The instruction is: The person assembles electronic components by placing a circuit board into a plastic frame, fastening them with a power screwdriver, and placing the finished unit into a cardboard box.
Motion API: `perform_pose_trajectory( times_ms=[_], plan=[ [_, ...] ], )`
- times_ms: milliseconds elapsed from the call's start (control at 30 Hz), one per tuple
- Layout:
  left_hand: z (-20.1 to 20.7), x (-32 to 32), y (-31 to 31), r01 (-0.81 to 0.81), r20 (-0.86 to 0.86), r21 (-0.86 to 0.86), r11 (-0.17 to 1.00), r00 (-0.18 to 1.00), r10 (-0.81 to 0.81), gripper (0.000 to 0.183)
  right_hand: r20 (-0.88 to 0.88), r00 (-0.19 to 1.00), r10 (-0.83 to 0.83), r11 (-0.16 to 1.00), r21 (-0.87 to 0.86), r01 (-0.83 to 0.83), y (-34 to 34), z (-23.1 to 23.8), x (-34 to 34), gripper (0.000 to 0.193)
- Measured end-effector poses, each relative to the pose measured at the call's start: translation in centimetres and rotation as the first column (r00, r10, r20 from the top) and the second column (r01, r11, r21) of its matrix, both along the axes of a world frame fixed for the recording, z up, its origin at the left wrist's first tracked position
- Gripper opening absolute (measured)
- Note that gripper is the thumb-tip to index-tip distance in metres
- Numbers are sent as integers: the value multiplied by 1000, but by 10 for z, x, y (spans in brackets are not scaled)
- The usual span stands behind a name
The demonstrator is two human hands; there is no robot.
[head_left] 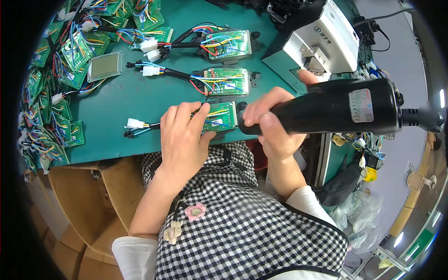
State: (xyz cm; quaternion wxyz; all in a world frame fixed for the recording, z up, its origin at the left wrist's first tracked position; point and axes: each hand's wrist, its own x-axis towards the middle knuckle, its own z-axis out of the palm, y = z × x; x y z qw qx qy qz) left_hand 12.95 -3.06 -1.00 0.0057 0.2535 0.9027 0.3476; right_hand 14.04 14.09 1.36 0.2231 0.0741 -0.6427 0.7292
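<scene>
Just right of the frame's centre, a wired green circuit board point(226, 112) lies on the green table point(116, 122). At its left end, the left hand point(183, 133) has thumb and forefinger apart; whether they grip it, I cannot tell. The right hand's point(276, 125) fingers clamp around a black corded power tool point(322, 107), its tip by the board's right end. Two similar boards point(227, 80) lie at upper centre, a heap of boards point(77, 50) at upper left.

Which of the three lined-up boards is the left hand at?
The front board, nearest the apron: the left hand is at its left end. The other two are untouched.
</scene>
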Motion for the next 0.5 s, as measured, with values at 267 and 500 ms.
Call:
perform_pose_trajectory(
  times_ms=[267,500],
  plan=[
    [-3,0,3,-15,-10,-11,1000,1000,15,51,-69,822,565,824,-14,-567,6,11,-20,66],
    [10,1,-7,-4,-17,-35,999,1000,3,73,-472,823,-315,949,-155,275,71,66,-39,65]
  ],
)
